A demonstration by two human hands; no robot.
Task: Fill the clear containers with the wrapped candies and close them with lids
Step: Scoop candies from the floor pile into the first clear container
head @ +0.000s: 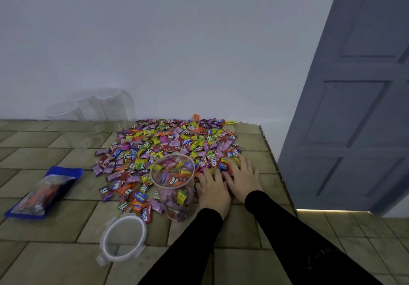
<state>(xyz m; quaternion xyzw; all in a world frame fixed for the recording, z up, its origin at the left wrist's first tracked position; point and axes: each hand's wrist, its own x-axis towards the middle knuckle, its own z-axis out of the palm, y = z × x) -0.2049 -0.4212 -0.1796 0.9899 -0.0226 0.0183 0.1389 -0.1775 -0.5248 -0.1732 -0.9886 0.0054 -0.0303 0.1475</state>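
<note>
While one clear container (pixel 173 187) stood largely filled with candies and not yet closed, its lid (pixel 123 238) lay loose on the worktop (pixel 55 260) nearby, and several empty containers (pixel 95 107) waited by the wall (so most of the job looked undone). Both hands, left hand (pixel 213 190) and right hand (pixel 241 177), lay spread flat, fingers open, on the candy pile's (pixel 172 143) near edge, just right of the container, gripping nothing yet.

A jar (pixel 173 185) stands in the candy (pixel 168 143) pile; lid (pixel 122 238) in front, bag (pixel 43 193) left, both hands just right of the jar.
</note>
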